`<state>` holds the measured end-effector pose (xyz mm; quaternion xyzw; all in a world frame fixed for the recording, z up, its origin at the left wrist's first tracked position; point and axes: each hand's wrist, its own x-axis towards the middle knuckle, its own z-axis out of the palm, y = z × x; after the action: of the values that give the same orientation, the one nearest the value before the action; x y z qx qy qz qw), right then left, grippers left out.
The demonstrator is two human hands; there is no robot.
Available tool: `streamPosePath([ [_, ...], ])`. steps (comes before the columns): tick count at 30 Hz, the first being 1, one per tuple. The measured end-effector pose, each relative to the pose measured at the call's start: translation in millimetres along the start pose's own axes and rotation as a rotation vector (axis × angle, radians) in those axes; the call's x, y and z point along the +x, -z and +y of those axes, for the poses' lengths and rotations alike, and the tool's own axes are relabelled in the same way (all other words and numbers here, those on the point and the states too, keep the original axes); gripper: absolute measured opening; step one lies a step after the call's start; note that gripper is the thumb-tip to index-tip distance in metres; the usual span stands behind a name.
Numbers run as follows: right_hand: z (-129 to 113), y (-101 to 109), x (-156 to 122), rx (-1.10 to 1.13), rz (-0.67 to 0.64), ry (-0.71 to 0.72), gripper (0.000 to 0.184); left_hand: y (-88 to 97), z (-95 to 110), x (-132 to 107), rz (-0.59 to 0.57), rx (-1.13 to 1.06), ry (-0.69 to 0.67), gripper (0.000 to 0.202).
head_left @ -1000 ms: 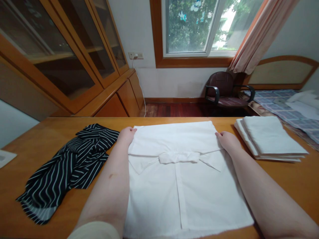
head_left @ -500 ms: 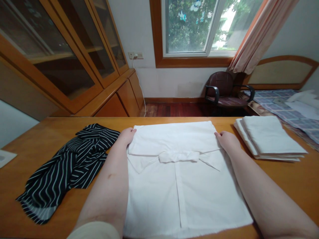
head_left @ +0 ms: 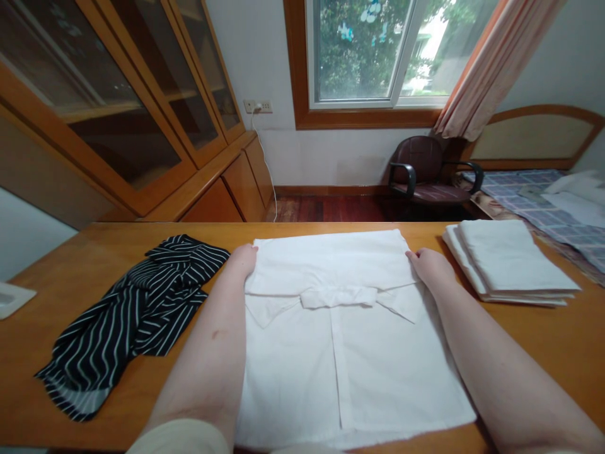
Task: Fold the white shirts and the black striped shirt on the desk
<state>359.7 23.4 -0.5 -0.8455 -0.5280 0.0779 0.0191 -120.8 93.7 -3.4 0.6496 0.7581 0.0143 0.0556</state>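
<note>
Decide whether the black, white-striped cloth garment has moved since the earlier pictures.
No; the striped garment keeps its place on the flat, orange-brown wooden tabletop.

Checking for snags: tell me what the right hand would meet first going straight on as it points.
Likely the white garment, its folded far part: the right hand points left and slightly away, seemingly pinching the garment's right edge; exact depth is unclear.

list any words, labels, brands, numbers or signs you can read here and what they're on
None can be read.
White garment: no lettering shows.
Black striped garment: stripes only.
Folded white stack: no lettering shows.
Wall socket: too small to tell whether it bears any marking.
Blue and white shapes at the window: no legible text.
</note>
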Motion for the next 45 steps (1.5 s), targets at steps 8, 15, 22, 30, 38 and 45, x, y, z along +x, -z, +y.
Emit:
streamPosePath([
  [8,-6,-3,-1,-0.049,-0.019,-0.008,0.044,2.0,6,-9,0.007,-0.032,0.068,0.035],
  [15,-17,6,-14,-0.105,0.061,0.007,0.04,61.3,60,-56,0.231,-0.12,-0.115,0.043],
  [22,-60,47,-93,0.06,0.217,0.63,0.021,63.4,121,-174,-0.172,-0.033,-0.81,0.052],
  [30,-57,9,-130,0.088,0.031,0.973,0.017,-2.1,100,-170,-0.059,-0.012,-0.769,0.047],
  [38,-52,-2,-117,0.204,0.073,0.912,0.024,3.1,94,-159,0.011,-0.223,-0.674,0.035],
  [45,-48,-1,-117,0.346,0.147,0.938,0.022,15.7,91,-160,0.131,-0.19,-0.687,0.024],
])
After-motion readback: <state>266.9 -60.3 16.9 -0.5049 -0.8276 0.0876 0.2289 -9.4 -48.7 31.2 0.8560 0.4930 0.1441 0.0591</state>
